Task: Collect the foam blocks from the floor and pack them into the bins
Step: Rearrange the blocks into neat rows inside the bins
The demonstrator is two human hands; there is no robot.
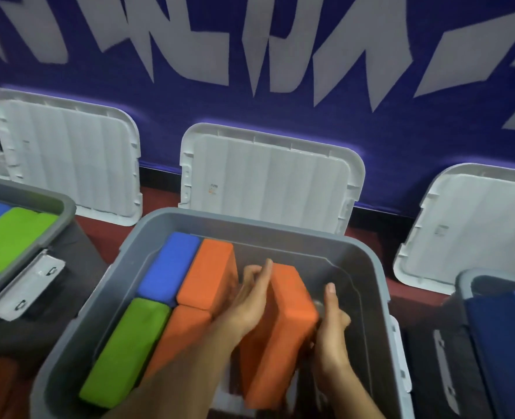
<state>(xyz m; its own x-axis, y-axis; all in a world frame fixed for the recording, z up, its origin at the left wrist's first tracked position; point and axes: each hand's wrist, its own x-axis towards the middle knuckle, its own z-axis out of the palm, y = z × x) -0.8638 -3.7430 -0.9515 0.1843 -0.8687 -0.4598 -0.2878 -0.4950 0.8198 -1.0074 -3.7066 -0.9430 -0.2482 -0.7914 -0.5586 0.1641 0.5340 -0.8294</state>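
1. Three grey bins show up: the middle bin (368, 285) in full, a left bin (53, 207) and a right bin (465, 282) cut off at the edges.
2. Three white lids (268, 179) lean upright against the purple wall (371, 131) behind them.
3. Five foam blocks sit in the middle bin: a blue block (168, 267), a green block (126, 352), two packed orange blocks (208, 273) on the left half, plus the held orange block (283, 328).
4. The left bin has a green one (14, 237) and some blue; the right bin holds something dark blue, can't tell what exactly.
5. Writing: big white letters on the wall, too cropped and slanted to read. The middle lid has a small sticker (212, 189), too tiny to make out.
6. Hands: the left hand (250, 300) lies flat on the block's left face, fingers straight, and the right hand (332, 322) presses its right side. So the block's squeezed between both palms, standing on edge in the bin's empty right half.
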